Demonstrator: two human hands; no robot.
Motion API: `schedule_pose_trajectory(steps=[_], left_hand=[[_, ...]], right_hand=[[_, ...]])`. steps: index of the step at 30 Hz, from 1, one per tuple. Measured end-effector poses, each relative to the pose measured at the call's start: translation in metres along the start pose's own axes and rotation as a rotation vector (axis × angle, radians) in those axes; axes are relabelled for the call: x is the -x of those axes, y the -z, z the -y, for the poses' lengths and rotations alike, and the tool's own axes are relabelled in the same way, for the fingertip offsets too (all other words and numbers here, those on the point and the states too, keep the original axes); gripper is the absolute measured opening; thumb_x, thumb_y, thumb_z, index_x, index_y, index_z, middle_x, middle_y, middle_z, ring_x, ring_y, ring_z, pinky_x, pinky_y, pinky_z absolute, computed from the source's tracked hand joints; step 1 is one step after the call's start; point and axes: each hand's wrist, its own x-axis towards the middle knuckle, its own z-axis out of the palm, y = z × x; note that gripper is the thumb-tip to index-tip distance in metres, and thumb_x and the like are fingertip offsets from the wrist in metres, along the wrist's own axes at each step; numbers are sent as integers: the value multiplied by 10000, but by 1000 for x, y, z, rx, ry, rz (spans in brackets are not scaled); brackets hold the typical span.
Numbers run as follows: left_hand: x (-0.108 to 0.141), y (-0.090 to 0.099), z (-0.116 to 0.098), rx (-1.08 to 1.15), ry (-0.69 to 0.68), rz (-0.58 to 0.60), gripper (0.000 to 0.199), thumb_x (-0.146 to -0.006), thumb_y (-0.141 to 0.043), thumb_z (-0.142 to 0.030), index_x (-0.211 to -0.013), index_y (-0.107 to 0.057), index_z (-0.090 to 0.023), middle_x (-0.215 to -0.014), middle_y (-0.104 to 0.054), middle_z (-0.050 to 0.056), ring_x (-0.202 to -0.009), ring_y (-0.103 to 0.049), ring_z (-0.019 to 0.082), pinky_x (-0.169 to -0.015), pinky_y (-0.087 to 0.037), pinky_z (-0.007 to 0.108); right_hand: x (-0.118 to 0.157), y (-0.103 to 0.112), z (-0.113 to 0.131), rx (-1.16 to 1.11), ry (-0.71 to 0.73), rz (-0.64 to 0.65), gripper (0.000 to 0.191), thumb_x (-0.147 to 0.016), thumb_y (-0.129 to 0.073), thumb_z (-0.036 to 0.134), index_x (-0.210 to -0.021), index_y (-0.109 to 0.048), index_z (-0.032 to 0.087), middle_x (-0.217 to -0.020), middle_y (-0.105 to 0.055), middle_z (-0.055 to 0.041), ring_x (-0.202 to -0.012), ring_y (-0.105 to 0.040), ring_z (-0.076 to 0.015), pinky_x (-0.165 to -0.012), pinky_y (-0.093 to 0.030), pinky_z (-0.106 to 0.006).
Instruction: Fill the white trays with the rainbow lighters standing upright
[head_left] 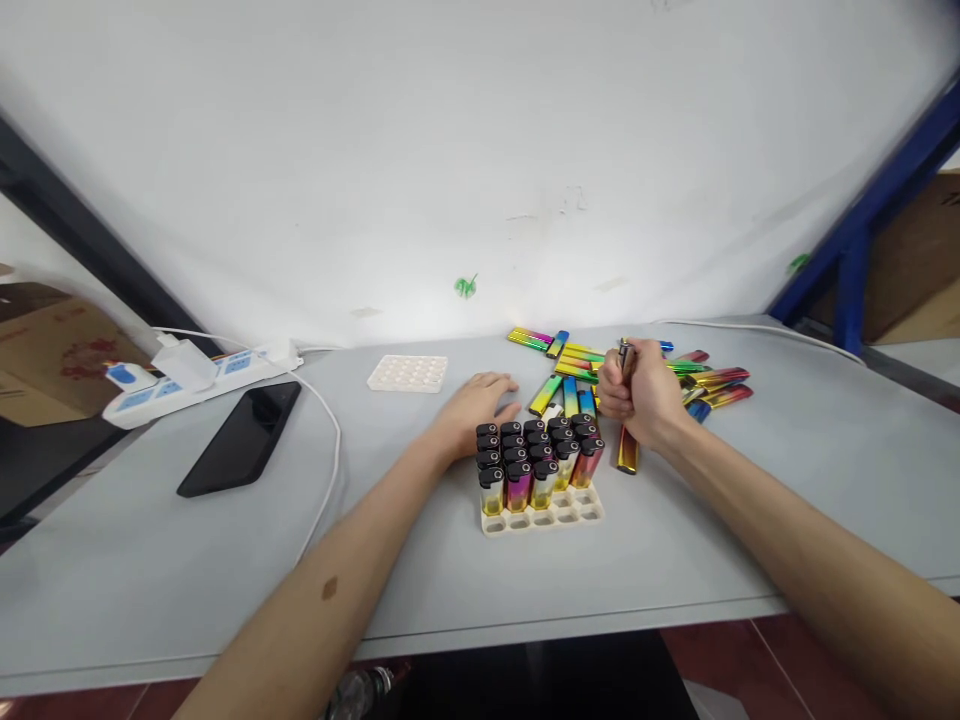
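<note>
1. The right hand (637,393) is curled into a fist around a lighter (625,354), held upright; only its upper end shows, the rest being hidden by the fingers.
2. The left hand (474,408) lies palm down on the table (420,590), just behind and left of the rack (541,520). Its fingers lie close together, extended, with the thumb a little apart; whether it touches the rack I cannot tell.
3. In the rack, black-topped lighters (517,488) stand upright in rows, their bodies yellow, purple and red; bare holes show along the near edge.
4. Loose lighters (577,358), shiny and multicoloured, lie scattered flat behind the rack and around the right hand.
5. A white tray (407,373) lies beyond the left hand, near the wall (450,180).
6. Further left lie a black phone (240,440) and a power strip (232,368) with plugs in it; a white cable (335,440) curves between the phone and the left forearm.
</note>
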Motion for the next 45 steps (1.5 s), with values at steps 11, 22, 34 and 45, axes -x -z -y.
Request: schedule_pose_trajectory(steps=[11,22,34,45], left_hand=[[0,6,-10,18,-149,91,494,-877,-467,-124,-1305,-567,-350,-1335,-562,24,-1204,-483,227,-1044,-393,383],[-2,8,-16,25,87,-65,149,-895,-542,-370,-889,-547,-221,-924,-624,40,-955,-535,234,-785,-452,357],[-2,5,-12,54,68,-90,72,-901,-529,-290,-872,-539,-226,-907,-630,29,-938,-528,221,-799,-445,348],[-1,8,-14,20,61,-73,61,-850,-578,-260,-875,-537,-221,-887,-620,38,-923,-541,231,-772,-450,348]], right_hand=[[4,-3,2,108,126,42,404,-851,-512,596,-732,-555,213,-658,-489,8,-508,-443,-112,-459,-397,-253],[4,34,34,381,213,220,281,-813,-651,463,-686,-573,225,-700,-521,-15,-619,-483,-158,-571,-455,-318],[35,8,30,797,357,720,189,-761,-763,388,-829,-678,233,-842,-615,-21,-784,-568,-173,-674,-467,-320],[44,-2,29,922,445,723,254,-722,-783,421,-868,-659,254,-1046,-615,-46,-1021,-579,-235,-801,-497,-360]])
